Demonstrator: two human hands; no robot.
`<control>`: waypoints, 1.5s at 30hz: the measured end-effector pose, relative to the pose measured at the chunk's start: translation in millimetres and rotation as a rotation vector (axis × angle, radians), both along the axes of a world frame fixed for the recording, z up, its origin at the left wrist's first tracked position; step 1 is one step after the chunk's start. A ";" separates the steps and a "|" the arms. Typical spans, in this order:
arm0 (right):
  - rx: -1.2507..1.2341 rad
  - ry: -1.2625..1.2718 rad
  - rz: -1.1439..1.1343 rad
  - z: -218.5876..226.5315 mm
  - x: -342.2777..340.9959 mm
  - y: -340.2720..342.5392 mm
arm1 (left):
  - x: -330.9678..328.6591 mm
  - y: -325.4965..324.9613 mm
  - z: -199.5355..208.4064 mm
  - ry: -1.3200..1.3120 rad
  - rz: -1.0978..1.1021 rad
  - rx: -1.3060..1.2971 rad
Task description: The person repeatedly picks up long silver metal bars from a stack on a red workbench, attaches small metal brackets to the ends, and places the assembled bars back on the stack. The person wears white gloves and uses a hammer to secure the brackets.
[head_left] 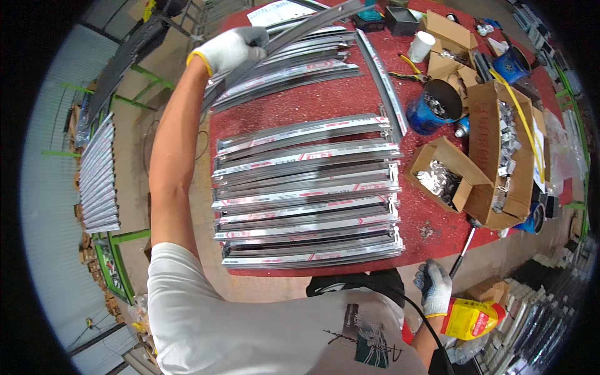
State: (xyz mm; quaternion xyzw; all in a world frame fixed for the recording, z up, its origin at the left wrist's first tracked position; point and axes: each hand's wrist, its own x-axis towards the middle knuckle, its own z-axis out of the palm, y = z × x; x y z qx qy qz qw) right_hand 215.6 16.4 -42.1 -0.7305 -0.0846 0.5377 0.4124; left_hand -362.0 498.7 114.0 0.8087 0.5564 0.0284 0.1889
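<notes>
My left hand [232, 51], in a white glove with grey fingers, is closed on a long dark grey metal profile [306, 26] raised over the far left of the table. Under it lies a pile of metal profiles [294, 81] with printed film strips. Several more such profiles [312, 187] lie side by side in rows nearer to me, with small metal fittings at their right ends. My right hand [434, 284], gloved too, hangs low by the table's front edge with its fingers curled. Beside it is a rod with a black handle [461, 253]; whether the fingers touch it is unclear.
On the red table [431, 225] stand cardboard boxes [450, 172] of metal fittings, a blue bucket [431, 112], pliers [409, 69] and a white cup [422, 47]. A yellow bag [472, 319] is right of my body. A rack with profiles [99, 178] stands left.
</notes>
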 end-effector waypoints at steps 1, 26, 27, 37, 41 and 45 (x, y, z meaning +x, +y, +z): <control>0.020 0.008 0.011 -0.7 0.4 1.7 | -7.3 -11.1 15.6 -0.130 0.010 0.053; 0.634 -0.751 1.021 51.9 113.2 175.2 | 205.3 -504.7 -18.1 -0.532 0.764 -0.200; 0.647 -0.803 1.116 47.1 106.4 185.9 | 225.6 -513.6 -24.7 -0.605 0.805 -0.256; 0.205 -0.949 1.281 -24.1 12.3 290.5 | 326.1 -568.6 -79.0 -0.786 1.056 -0.323; 0.157 -0.987 1.280 -11.5 -1.1 282.3 | 328.4 -572.3 -86.2 -0.623 0.928 -0.279; 0.668 -1.014 1.061 27.5 54.5 263.0 | 328.3 -566.8 -95.3 -0.743 0.976 -0.370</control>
